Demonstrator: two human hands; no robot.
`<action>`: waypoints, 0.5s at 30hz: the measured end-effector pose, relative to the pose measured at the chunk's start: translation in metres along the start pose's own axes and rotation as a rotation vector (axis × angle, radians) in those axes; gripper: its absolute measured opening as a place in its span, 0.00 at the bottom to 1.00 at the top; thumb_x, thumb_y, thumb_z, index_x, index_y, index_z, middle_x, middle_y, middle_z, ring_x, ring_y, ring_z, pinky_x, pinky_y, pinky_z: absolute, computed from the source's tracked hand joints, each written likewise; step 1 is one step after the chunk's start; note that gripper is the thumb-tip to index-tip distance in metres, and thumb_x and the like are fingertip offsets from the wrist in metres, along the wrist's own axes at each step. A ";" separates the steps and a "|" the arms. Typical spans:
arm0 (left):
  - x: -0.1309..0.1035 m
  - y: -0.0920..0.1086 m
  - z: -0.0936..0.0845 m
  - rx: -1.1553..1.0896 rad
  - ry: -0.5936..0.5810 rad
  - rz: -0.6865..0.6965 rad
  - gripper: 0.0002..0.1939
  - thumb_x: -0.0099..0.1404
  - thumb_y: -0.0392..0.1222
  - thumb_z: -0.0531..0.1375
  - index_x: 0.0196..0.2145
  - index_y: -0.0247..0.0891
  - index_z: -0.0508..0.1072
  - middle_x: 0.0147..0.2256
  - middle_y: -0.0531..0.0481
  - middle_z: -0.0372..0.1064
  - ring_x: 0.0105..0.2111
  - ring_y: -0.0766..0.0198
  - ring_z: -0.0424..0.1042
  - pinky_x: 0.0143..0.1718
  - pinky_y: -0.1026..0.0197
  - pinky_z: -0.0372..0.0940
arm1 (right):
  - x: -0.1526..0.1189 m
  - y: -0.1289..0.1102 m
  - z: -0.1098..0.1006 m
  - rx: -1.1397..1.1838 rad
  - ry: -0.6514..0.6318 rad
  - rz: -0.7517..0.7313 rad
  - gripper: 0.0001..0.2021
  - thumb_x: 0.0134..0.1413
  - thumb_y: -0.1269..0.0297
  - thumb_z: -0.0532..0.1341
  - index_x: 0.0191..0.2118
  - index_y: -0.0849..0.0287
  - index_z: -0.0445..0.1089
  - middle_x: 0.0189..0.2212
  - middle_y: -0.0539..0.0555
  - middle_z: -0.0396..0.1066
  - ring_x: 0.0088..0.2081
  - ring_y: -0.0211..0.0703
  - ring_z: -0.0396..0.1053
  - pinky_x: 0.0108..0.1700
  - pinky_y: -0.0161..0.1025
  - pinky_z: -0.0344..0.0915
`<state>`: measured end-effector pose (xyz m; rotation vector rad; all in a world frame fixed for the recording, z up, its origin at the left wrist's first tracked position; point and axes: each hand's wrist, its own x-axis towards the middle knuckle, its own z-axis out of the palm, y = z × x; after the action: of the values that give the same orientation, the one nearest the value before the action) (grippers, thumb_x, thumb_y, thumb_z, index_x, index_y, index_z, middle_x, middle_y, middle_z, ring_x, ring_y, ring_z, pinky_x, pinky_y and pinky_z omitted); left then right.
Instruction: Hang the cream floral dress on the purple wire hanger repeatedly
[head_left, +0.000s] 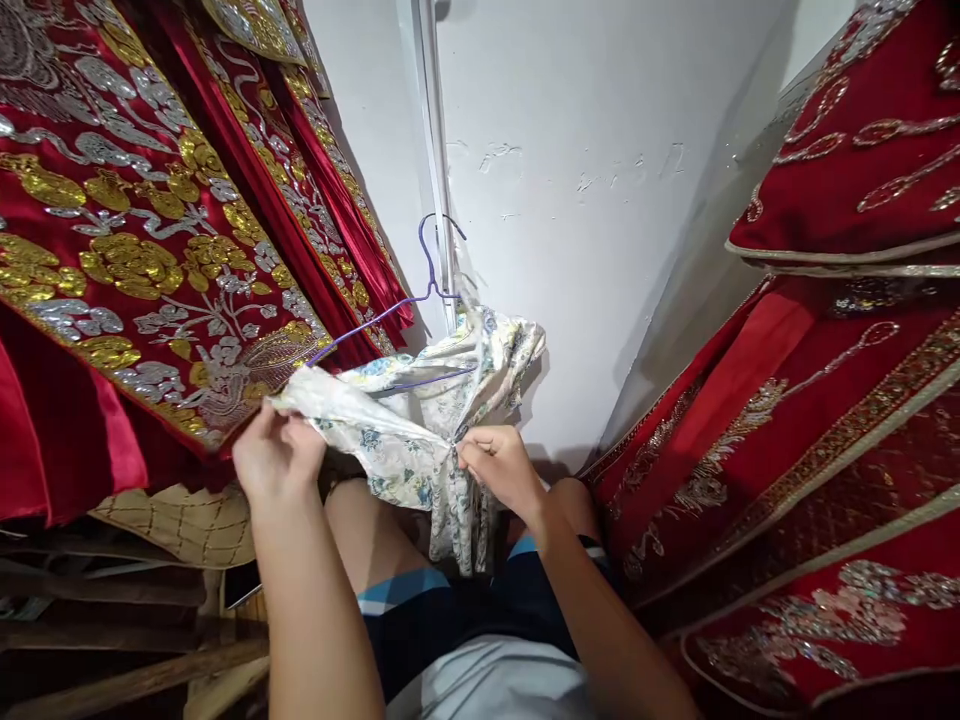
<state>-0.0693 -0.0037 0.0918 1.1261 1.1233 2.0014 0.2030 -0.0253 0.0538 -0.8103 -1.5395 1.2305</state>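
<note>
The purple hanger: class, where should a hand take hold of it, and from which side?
Probably best by the neck of the purple hanger, just under its hook, coming from the wearer's side, since the wall is behind. The neck shows bare above the floral garment, whose cloth covers parts lower down.

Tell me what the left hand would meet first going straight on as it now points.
Past the floral garment it pinches, the left hand would probably meet the red embroidered cloth first, though depth is unclear in this view.

The person wears a pale grey-white top [502, 680] and dark navy shorts [412, 625] with light-blue and white bands.
</note>
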 end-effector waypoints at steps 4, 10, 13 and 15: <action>-0.040 -0.039 0.008 -0.385 0.218 -0.388 0.20 0.71 0.32 0.40 0.36 0.37 0.70 0.31 0.43 0.75 0.38 0.59 0.76 0.44 0.52 0.68 | -0.014 0.001 0.010 0.124 -0.004 -0.003 0.10 0.48 0.68 0.56 0.20 0.59 0.67 0.12 0.44 0.57 0.17 0.32 0.54 0.22 0.33 0.51; -0.082 -0.058 0.042 -0.561 0.206 -0.552 0.07 0.64 0.34 0.53 0.33 0.37 0.71 0.29 0.48 0.72 0.31 0.64 0.73 0.40 0.63 0.68 | -0.029 0.013 -0.008 0.158 -0.019 0.038 0.12 0.49 0.68 0.55 0.18 0.58 0.66 0.11 0.44 0.56 0.15 0.32 0.52 0.22 0.33 0.51; -0.093 -0.036 0.056 -0.319 -0.048 -0.392 0.06 0.63 0.42 0.56 0.29 0.39 0.65 0.26 0.52 0.65 0.27 0.64 0.69 0.37 0.61 0.68 | -0.030 0.013 -0.019 0.065 -0.151 0.090 0.13 0.52 0.68 0.55 0.19 0.58 0.68 0.12 0.46 0.57 0.17 0.33 0.54 0.23 0.33 0.53; -0.104 -0.016 0.068 -0.158 -0.220 -0.272 0.11 0.64 0.48 0.55 0.28 0.40 0.61 0.26 0.52 0.61 0.26 0.63 0.66 0.36 0.58 0.67 | -0.028 0.014 -0.022 0.003 -0.168 0.124 0.13 0.54 0.66 0.56 0.21 0.59 0.69 0.14 0.47 0.60 0.19 0.34 0.55 0.24 0.34 0.53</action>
<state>0.0407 -0.0514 0.0571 1.0236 0.9328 1.6809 0.2316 -0.0396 0.0331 -0.8284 -1.6414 1.4216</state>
